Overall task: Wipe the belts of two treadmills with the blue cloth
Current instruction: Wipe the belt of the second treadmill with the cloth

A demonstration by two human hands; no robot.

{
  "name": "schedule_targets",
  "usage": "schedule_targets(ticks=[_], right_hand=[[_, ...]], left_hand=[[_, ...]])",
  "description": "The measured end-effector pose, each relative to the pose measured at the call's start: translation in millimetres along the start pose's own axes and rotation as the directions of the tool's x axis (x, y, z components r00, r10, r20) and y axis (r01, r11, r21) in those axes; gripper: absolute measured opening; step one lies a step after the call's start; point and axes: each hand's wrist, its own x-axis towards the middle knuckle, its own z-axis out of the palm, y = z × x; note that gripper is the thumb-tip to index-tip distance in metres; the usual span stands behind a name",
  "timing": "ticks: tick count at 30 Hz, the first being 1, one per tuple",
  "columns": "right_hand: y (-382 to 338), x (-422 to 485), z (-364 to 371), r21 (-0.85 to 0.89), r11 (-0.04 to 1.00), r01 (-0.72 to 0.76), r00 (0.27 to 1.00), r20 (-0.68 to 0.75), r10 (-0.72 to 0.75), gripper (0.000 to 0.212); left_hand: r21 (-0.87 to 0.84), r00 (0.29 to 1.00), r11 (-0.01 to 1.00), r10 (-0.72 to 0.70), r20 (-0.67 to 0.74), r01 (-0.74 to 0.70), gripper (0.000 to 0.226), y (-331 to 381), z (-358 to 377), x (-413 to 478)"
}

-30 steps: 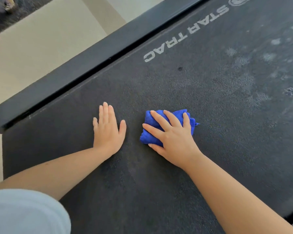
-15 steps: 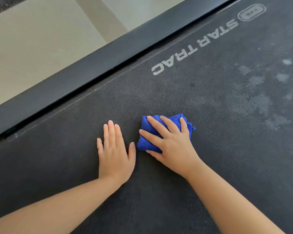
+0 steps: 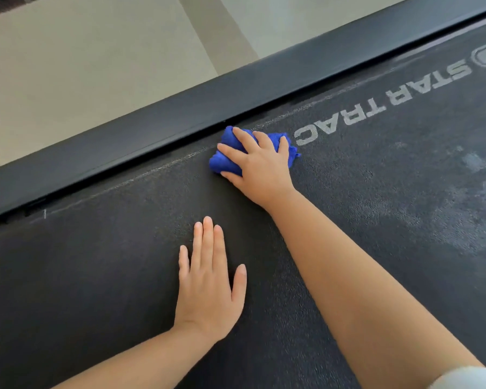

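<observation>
**Wiping along the belt's far edge**

The belt [image 3: 348,234] fills most of our view, dark and textured, with the rail [image 3: 180,119] running along its far edge. The left hand [image 3: 208,287] lies flat near the belt's middle, fingers straight and close together and holding nothing. We judge that it serves as a brace. The right hand [image 3: 260,167] presses the cloth [image 3: 226,154] down with its fingers spread and fairly straight across the top and the thumb along the near side. It is not clenched round the cloth. The cloth is bunched into a wad right at the belt's far edge, touching or all but touching the rail, just beside the C of the white lettering [image 3: 382,105]. Pale smudges [image 3: 473,162] show toward the belt's right edge, well apart from the cloth.

To do this stroke well, we would keep even pressure through the whole palm and run the wad parallel to the rail, so the seam itself gets cleaned. We would also let each pass overlap its neighbour. The smudges look like the patch needing most work — we would refold to a clean face before reaching them.
</observation>
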Motion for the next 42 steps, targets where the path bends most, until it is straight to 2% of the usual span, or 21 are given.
schedule_targets(ticks=[3,10,14,19,22,24,28,32,34,38,42], right_hand=[[6,-32,-10,-0.022,1.000,-0.005,0.995,-0.095,0.003,0.041],[22,-183,-49,-0.099,0.994,-0.036,0.996,-0.090,0.027,0.042],[28,-154,-44,-0.101,0.994,-0.037,0.996,-0.081,0.028,0.043],[45,-38,-31,-0.114,0.973,-0.203,0.979,-0.047,0.199,0.047],[50,-4,-25,-0.123,0.956,-0.265,0.962,0.038,0.271,0.049],[51,-13,-28,-0.117,0.966,-0.229,0.971,0.045,0.236,0.048],[50,-85,-37,-0.114,0.983,-0.147,0.987,-0.087,0.138,0.045],[42,-192,-56,-0.138,0.984,-0.112,0.991,-0.093,0.100,0.043],[43,-218,-63,-0.145,0.986,-0.080,0.993,-0.092,0.067,0.043],[60,-202,-65,-0.122,0.992,0.013,0.998,-0.057,-0.020,0.044],[105,-136,-65,-0.126,0.987,-0.098,0.994,-0.061,0.091,0.049]], left_hand=[[0.011,1.000,1.000,-0.009,0.009,0.009,0.067,0,-1,-1],[-0.031,1.000,1.000,-0.005,-0.002,0.004,0.068,1,0,-2],[-0.035,1.000,0.999,-0.005,0.007,0.005,0.068,2,-1,-1],[-0.022,1.000,1.000,-0.004,0.011,0.005,0.067,1,1,-1],[-0.015,1.000,1.000,-0.002,0.010,0.002,0.067,1,1,-2],[-0.013,1.000,1.000,0.005,0.009,-0.005,0.067,0,0,-2],[-0.020,1.000,1.000,-0.005,0.012,0.005,0.068,2,-1,0],[-0.034,0.999,0.999,-0.009,0.038,0.010,0.071,3,-3,0],[-0.045,0.999,0.999,-0.009,0.053,0.012,0.075,3,-5,-1],[-0.053,0.998,0.999,-0.007,0.062,0.010,0.078,3,-6,-1],[-0.064,0.997,0.997,-0.029,0.073,0.034,0.078,4,-6,-1]])
